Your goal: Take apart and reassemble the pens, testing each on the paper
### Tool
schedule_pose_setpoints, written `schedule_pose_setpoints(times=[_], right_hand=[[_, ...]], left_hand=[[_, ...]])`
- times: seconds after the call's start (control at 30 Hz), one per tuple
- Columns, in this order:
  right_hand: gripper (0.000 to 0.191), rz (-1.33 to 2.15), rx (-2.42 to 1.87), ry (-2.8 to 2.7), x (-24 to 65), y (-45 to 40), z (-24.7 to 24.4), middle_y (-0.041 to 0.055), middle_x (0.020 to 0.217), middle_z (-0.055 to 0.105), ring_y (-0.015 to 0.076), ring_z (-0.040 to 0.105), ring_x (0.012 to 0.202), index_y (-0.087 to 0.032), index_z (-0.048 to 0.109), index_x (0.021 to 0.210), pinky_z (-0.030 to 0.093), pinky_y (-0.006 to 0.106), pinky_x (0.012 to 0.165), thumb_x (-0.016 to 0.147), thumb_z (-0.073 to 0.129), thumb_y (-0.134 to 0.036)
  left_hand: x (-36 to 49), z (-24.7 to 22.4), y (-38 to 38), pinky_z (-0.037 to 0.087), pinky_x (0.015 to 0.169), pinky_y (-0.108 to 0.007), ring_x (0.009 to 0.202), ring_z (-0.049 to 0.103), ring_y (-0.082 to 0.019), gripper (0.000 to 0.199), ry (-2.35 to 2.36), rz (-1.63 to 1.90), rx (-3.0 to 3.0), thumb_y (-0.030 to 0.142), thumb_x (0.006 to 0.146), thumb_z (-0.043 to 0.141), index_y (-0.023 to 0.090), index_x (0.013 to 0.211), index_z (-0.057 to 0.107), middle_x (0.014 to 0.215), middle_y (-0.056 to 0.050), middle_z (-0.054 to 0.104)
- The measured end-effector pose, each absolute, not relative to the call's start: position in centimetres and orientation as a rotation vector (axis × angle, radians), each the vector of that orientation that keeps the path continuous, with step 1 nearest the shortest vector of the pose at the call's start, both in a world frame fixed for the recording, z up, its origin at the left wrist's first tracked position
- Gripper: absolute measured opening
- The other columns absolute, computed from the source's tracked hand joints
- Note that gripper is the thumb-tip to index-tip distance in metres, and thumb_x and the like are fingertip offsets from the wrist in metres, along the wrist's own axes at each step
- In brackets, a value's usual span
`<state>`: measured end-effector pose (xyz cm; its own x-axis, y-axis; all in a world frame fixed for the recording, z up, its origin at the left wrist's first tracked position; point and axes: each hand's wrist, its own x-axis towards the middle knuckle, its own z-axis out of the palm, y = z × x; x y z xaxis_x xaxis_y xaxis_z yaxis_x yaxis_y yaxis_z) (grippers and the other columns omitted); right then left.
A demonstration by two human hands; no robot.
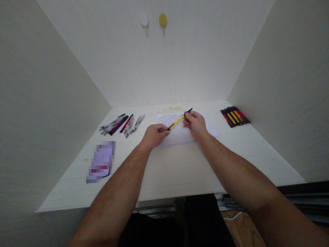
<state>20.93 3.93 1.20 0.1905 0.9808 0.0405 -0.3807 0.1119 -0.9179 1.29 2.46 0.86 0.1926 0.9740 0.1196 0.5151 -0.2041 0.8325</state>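
A yellow pen with black ends slants between my two hands, above a sheet of white paper that carries handwriting. My left hand pinches its lower black end. The fingers of my right hand close round the upper part, near the black tip that points up and to the right. Part of the paper lies hidden behind my hands.
Several clear, red and blue pens lie loose at the left. A row of red, yellow and blue pens lines the right side. A blurred purple object rests front left. Walls enclose the white table on three sides; two hooks hang at the back.
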Motion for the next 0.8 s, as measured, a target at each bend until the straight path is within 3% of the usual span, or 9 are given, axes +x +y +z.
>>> schedule_pose_setpoints(times=[0.2, 0.8], right_hand=[[0.026, 1.197, -0.954, -0.988, 20.31, 3.71, 0.55, -0.0016, 0.063, 0.063, 0.0089, 0.056, 0.052, -0.018, 0.062, 0.072, 0.042, 0.019, 0.041, 0.061, 0.079, -0.033], [0.028, 1.288, -1.033, -1.31, 20.0, 3.16, 0.18, -0.0009, 0.062, 0.063, 0.0085, 0.054, 0.05, -0.015, 0.067, 0.081, 0.034, 0.019, 0.039, 0.063, 0.077, -0.034]], left_hand=[[1.52, 0.99, 2.41, 0.035, 0.052, -0.022, 0.053, 0.047, -0.009, 0.016, 1.369, 0.919, 1.808, 0.032, 0.068, 0.072, 0.018, 0.075, 0.069, 0.058, 0.004, 0.057], [1.73, 0.41, 2.59, 0.041, 0.056, -0.023, 0.058, 0.053, -0.01, 0.02, 1.33, 0.952, 1.806, 0.033, 0.064, 0.076, 0.017, 0.075, 0.068, 0.066, 0.001, 0.065]])
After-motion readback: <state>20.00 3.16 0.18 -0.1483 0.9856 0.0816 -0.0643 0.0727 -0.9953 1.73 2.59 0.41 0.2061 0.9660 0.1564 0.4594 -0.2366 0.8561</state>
